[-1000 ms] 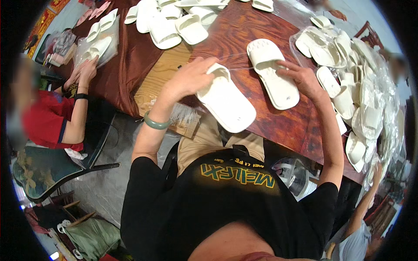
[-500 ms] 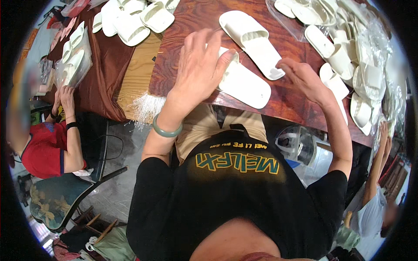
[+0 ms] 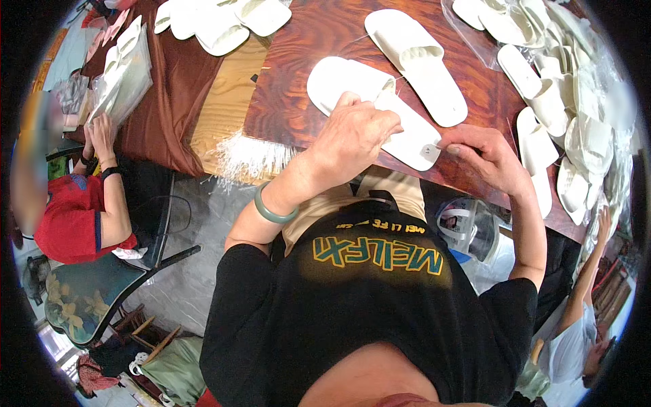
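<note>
Two white slide slippers lie on the reddish wood-grain table in front of me. Over the footbed of the near slipper (image 3: 407,129) my left hand (image 3: 356,136) is closed, thumb and fingers pressed together; what they hold, if anything, is too small to make out. My right hand (image 3: 489,154) pinches at the heel edge of that same slipper, beside a small pale sticker (image 3: 428,152). Just beyond it rests the far slipper (image 3: 437,88), untouched. Fine loose threads show around the near slipper's strap.
A bundle of white threads (image 3: 247,157) hangs over the table's near left edge. More white slippers pile up at right (image 3: 542,95) beside clear plastic bags, and at far left (image 3: 217,30). One person in red (image 3: 81,217) sits at left; another (image 3: 573,339) is at right.
My left hand has closed from a spread pose and come nearer the slipper's heel. My right hand has moved from the far slipper's heel to the near one's, where a sticker now shows.
</note>
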Demonstrator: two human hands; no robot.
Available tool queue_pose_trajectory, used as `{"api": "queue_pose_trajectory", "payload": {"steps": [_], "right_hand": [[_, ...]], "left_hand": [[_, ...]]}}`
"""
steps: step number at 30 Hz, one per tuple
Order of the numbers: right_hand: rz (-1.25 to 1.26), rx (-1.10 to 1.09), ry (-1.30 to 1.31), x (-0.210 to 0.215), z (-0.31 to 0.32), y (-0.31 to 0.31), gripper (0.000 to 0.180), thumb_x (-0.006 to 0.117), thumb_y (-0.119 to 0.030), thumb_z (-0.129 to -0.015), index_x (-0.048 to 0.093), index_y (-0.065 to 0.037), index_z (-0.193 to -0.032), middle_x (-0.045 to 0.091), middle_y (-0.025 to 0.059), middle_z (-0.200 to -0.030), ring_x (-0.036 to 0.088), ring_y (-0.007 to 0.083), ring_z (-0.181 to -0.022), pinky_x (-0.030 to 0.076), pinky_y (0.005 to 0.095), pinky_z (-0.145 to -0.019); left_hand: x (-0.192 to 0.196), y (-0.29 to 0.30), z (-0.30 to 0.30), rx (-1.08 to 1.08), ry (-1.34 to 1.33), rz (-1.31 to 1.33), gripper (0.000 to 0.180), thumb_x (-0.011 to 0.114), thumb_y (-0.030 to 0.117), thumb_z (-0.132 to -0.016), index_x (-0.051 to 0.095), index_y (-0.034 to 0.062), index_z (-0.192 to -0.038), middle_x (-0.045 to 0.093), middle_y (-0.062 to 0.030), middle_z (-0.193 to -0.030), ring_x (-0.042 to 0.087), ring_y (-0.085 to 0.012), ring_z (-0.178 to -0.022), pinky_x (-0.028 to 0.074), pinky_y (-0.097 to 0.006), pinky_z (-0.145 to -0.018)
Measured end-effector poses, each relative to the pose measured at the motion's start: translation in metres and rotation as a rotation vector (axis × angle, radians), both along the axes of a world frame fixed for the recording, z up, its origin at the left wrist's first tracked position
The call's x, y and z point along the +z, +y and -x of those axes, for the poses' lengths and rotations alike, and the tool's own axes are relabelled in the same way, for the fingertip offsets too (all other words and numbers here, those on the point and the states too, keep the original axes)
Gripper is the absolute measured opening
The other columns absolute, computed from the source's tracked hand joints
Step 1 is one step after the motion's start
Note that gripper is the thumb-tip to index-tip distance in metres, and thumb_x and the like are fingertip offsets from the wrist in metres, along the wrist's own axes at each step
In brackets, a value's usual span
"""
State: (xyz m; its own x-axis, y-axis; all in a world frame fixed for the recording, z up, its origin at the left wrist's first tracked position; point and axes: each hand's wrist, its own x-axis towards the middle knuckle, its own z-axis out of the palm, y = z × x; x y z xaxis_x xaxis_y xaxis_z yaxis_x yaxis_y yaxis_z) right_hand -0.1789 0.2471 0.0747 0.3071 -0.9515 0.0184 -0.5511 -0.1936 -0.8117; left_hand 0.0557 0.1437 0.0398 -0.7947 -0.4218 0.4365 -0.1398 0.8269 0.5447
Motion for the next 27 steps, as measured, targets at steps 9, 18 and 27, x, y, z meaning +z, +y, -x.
{"api": "queue_pose_trajectory", "payload": {"steps": [9, 18, 27], "right_hand": [[-0.089, -0.264, 0.061, -0.017, 0.004, 0.007, 0.015, 0.056, -0.010, -0.089, 0.060, 0.003, -0.091, 0.058, 0.0007, -0.073, 0.047, 0.0052, -0.064, 0.042, 0.0225, -0.057], [-0.083, -0.409, 0.163, -0.033, 0.007, -0.008, 0.019, 0.056, -0.013, -0.088, 0.061, 0.003, -0.095, 0.058, 0.0022, -0.070, 0.048, 0.0051, -0.065, 0.042, 0.0227, -0.059], [-0.142, -0.308, -0.039, -0.054, -0.047, -0.078, 0.021, 0.053, -0.018, -0.085, 0.064, -0.001, -0.083, 0.063, 0.0042, -0.066, 0.058, 0.0108, -0.063, 0.046, 0.0262, -0.062]], "left_hand": [[-0.021, -0.052, -0.042, 0.410, 0.176, 0.011, 0.012, 0.057, 0.007, -0.085, 0.064, 0.0009, -0.093, 0.062, -0.0100, -0.089, 0.059, -0.0213, -0.085, 0.045, -0.029, -0.079], [-0.037, -0.077, -0.058, 0.261, 0.050, -0.406, 0.019, 0.057, 0.007, -0.086, 0.063, 0.0003, -0.102, 0.062, -0.0073, -0.089, 0.057, -0.0138, -0.084, 0.045, -0.024, -0.075], [-0.038, -0.082, -0.048, 0.159, -0.023, -0.169, 0.028, 0.059, 0.002, -0.079, 0.062, 0.0031, -0.107, 0.054, -0.0065, -0.101, 0.056, -0.0169, -0.091, 0.046, -0.027, -0.077]]}}
